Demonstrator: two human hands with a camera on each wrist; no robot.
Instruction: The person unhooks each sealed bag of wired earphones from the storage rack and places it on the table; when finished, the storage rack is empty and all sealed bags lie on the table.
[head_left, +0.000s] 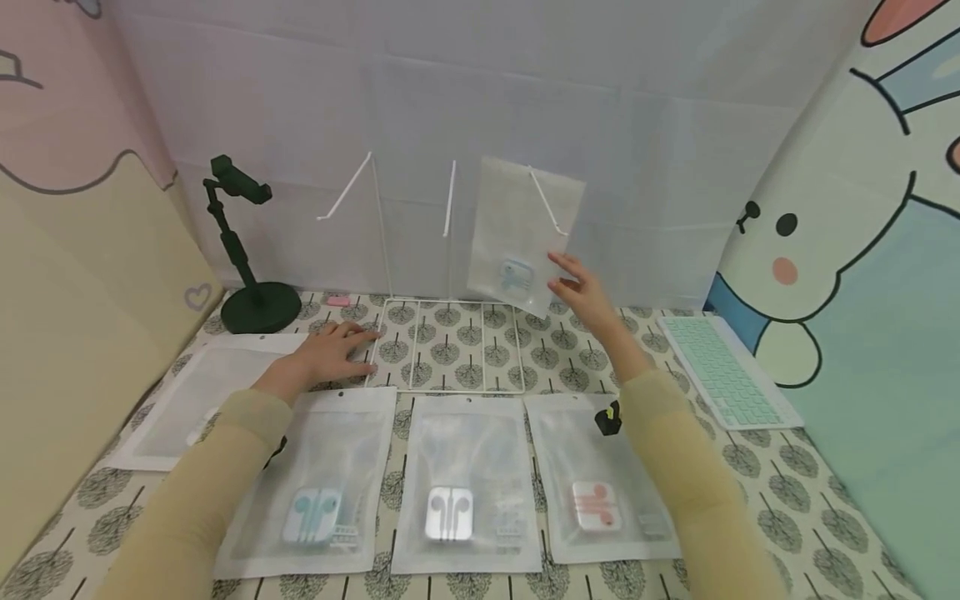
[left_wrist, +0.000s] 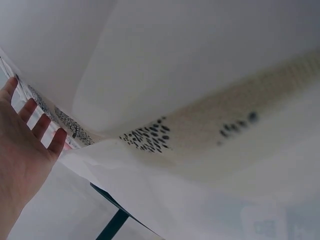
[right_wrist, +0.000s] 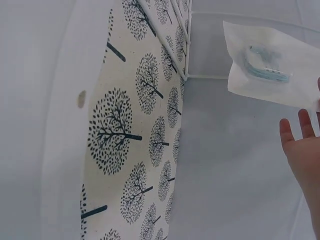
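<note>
A white pouch [head_left: 517,225] holding a pale blue earphone case hangs from the right hook [head_left: 547,200] of a white wire display rack [head_left: 450,392]. Beside the pouch's lower right edge is my right hand [head_left: 588,300], its fingers spread and at the edge. In the right wrist view the pouch [right_wrist: 280,47] shows the case through its film, near my fingertips. My left hand [head_left: 322,358] reaches with extended fingers to the left side of the rack's base, above the pouches. The left wrist view shows that hand [left_wrist: 22,145] with its fingers apart.
Along the front lie pouches with blue [head_left: 352,442], white [head_left: 480,433] and pink [head_left: 562,450] earphones; another pouch [head_left: 247,367] lies at left. A dark green stand [head_left: 258,308] and a pink item [head_left: 338,301] are at back left, a mint keyboard [head_left: 727,375] at right.
</note>
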